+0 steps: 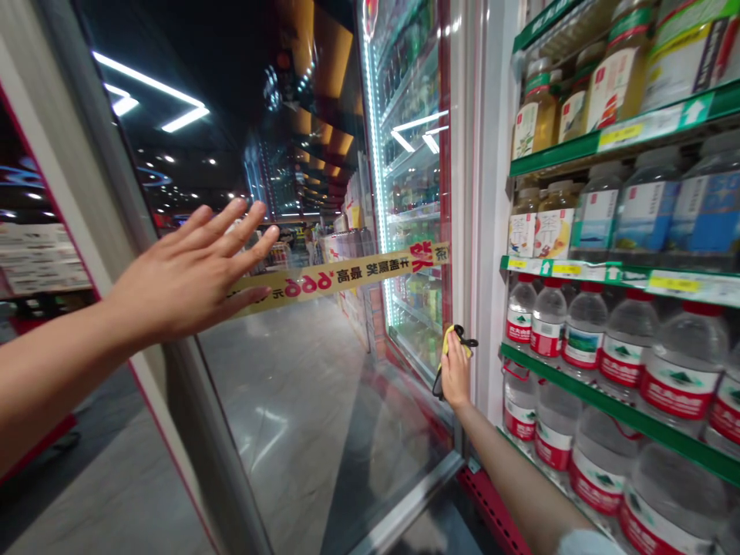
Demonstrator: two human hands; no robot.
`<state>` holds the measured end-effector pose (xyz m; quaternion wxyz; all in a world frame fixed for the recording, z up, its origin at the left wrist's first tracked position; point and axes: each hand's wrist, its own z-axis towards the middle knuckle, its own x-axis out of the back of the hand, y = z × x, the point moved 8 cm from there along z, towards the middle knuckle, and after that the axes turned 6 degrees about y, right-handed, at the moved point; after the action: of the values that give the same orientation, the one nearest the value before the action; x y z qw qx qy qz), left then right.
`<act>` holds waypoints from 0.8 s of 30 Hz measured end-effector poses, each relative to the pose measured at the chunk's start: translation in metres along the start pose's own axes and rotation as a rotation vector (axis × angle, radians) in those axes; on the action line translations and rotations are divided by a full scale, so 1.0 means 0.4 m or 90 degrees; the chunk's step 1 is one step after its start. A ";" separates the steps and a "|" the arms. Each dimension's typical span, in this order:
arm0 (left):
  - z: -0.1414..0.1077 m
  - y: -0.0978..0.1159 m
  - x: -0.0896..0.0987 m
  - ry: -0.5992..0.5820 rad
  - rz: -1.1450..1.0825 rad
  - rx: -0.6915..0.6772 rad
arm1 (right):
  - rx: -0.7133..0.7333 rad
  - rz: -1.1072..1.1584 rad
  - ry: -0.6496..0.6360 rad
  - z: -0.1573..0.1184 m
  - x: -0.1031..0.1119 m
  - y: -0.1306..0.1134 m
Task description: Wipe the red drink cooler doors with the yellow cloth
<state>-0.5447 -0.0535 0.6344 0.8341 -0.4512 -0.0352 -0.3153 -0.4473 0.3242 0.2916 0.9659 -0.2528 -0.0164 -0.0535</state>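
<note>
My left hand (200, 270) is spread flat with its fingers apart, at the inner side of a glass cooler door (324, 362). Whether the palm touches the glass, I cannot tell. A yellow strip (358, 276) with printed lettering runs across the pane beside the fingers. Near the hinge side of the door, my right hand (456, 374) is closed on a yellow-and-black item (447, 339). Black loops or ends of it stick out past the fingers; its kind is unclear. The door stands swung out from the cooler.
At the right, cooler shelves (613, 274) hold rows of bottled drinks, with red-capped water bottles (627, 339) on the lower levels. The metal door frame (190, 432) crosses at left. Through the glass show a tiled floor and another lit cooler (410, 185) or its reflection.
</note>
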 end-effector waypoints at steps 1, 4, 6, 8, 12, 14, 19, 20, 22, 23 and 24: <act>0.000 0.000 0.002 -0.004 -0.002 0.000 | -0.018 0.020 0.024 0.009 -0.001 -0.010; -0.001 0.002 0.009 -0.014 -0.006 0.003 | -0.037 0.066 0.096 0.076 -0.002 -0.112; 0.000 0.004 0.013 -0.026 -0.011 0.010 | 0.002 0.081 0.099 0.096 -0.012 -0.223; 0.000 0.007 0.016 -0.043 -0.016 0.022 | 0.092 0.095 0.033 0.063 -0.031 -0.327; 0.003 0.013 0.022 -0.065 -0.015 0.047 | 0.262 0.098 -0.120 -0.087 -0.038 -0.363; 0.004 0.017 0.024 -0.072 -0.013 0.055 | 0.230 0.071 -0.119 -0.106 -0.023 -0.292; 0.005 0.022 0.021 -0.084 -0.062 0.067 | 0.006 0.048 0.060 -0.012 -0.003 -0.235; 0.005 0.022 0.021 -0.080 -0.074 0.066 | 0.007 0.051 0.069 -0.008 -0.015 -0.276; 0.004 0.022 0.020 -0.073 -0.079 0.063 | 0.072 0.051 0.035 -0.038 -0.045 -0.385; 0.002 0.022 0.018 -0.074 -0.072 0.061 | 0.125 0.047 0.006 -0.072 -0.057 -0.437; 0.001 0.021 0.016 -0.079 -0.062 0.059 | 0.187 0.041 -0.027 -0.114 -0.065 -0.480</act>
<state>-0.5350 -0.0530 0.6307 0.8343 -0.4282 -0.1230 -0.3249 -0.4943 0.1379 0.3437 0.9931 -0.1105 -0.0362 -0.0138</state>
